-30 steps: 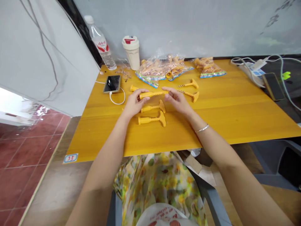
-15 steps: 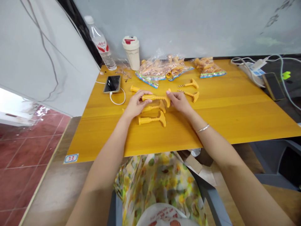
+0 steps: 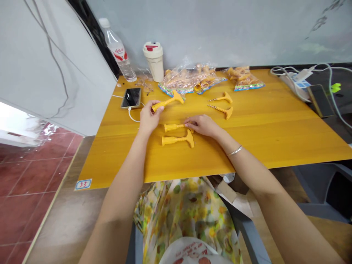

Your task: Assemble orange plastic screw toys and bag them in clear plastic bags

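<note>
We see the left hand [image 3: 150, 115] clamped round the thick end of a yellow tool [image 3: 169, 101] near the phone [image 3: 131, 98], presumably leaving its crossbar [image 3: 178, 97] free; the right hand [image 3: 204, 125] partly covers a second tool [image 3: 173, 127] on the desk [image 3: 275, 121] (gripping or merely touching, we cannot tell).

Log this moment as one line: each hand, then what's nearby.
left hand: holding yellow T-handled tool | right hand: touching second yellow tool | nearby: third yellow tool, on table, nearer person
</note>
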Available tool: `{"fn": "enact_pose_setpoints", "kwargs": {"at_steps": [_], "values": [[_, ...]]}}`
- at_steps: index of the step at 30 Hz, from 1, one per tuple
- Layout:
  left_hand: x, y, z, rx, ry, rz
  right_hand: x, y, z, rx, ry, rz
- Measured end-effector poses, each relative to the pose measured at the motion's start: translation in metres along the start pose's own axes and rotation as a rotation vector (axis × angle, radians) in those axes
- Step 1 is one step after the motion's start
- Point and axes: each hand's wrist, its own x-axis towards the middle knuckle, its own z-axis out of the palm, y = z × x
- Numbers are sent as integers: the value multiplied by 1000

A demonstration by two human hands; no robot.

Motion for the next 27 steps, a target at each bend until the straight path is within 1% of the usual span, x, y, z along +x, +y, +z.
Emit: {"fn": "enact_pose_setpoints", "kwargs": {"at_steps": [2,5,8,10,14,16,17,18,19,21,22,23,24,25,27], "values": [[-3,4,-1,89,-69,30,0,-1,-2,-22,-51,0],[-11,17,-4,308,-207,88,-1,-4,-7,-33,-106,10],[-16,29,-8,500,-333,97,-3,-8,-11,-44,-146,21],[-18,34,-9,562,-390,96,-4,-11,-12,-37,-163,17],[-18,37,-11,587,-431,99,-4,-12,-12,21,-192,-7],[-15,36,-15,549,-394,95,-4,-9,-16,66,-188,-15],[-13,35,-18,525,-352,90,-4,-5,-19,75,-162,-1],[-12,34,-22,506,-295,82,-5,0,-24,57,-108,36],[-10,32,-26,498,-230,67,-6,6,-30,6,-25,100],[-7,30,-34,532,-112,25,-11,24,-44,-177,195,297],[-6,28,-37,566,-77,3,-14,35,-50,-284,297,413],[-5,27,-39,602,-59,-15,-17,46,-55,-373,368,524],[-5,27,-41,635,-57,-27,-21,57,-59,-436,396,615],[-6,27,-43,660,-71,-36,-23,66,-62,-469,388,697],[-6,29,-46,682,-103,-52,-26,79,-62,-476,327,815]]}}
